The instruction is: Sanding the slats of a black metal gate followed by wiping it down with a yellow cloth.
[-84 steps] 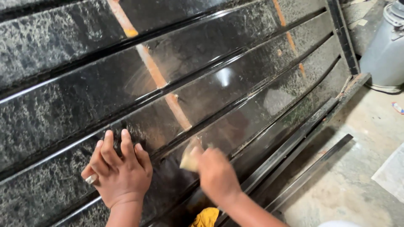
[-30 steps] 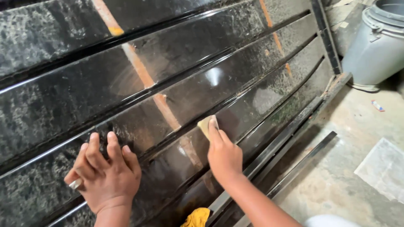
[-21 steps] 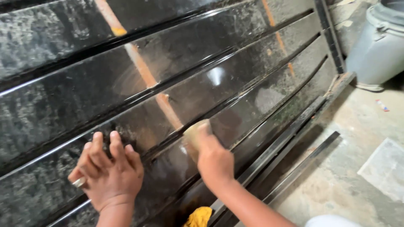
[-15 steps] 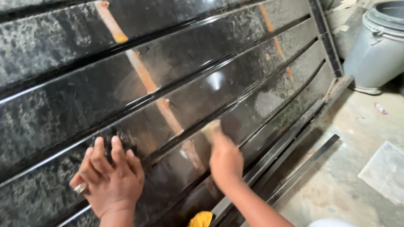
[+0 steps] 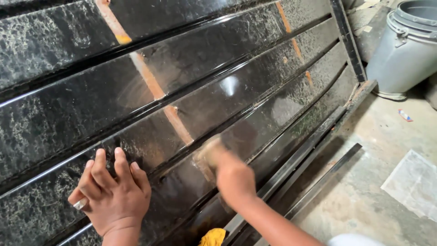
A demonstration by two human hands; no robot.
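A large black metal gate panel (image 5: 218,77) with slanted glossy slats and orange-brown uprights fills most of the view. My left hand (image 5: 111,196) lies flat on a lower slat, fingers spread, a ring on one finger. My right hand (image 5: 230,175) is blurred with motion and presses a small tan pad (image 5: 207,152) against a slat beside an orange-brown upright.
A grey plastic bucket (image 5: 407,50) stands at the upper right on the concrete floor (image 5: 387,136). A loose black metal bar (image 5: 325,180) lies along the gate's bottom frame. A yellow cloth (image 5: 213,237) shows at the bottom edge. A pale sheet (image 5: 412,184) lies at the right.
My right hand has slid the pad back and forth along the slats and now sits a little lower. My left hand has stayed flat on the lower slat.
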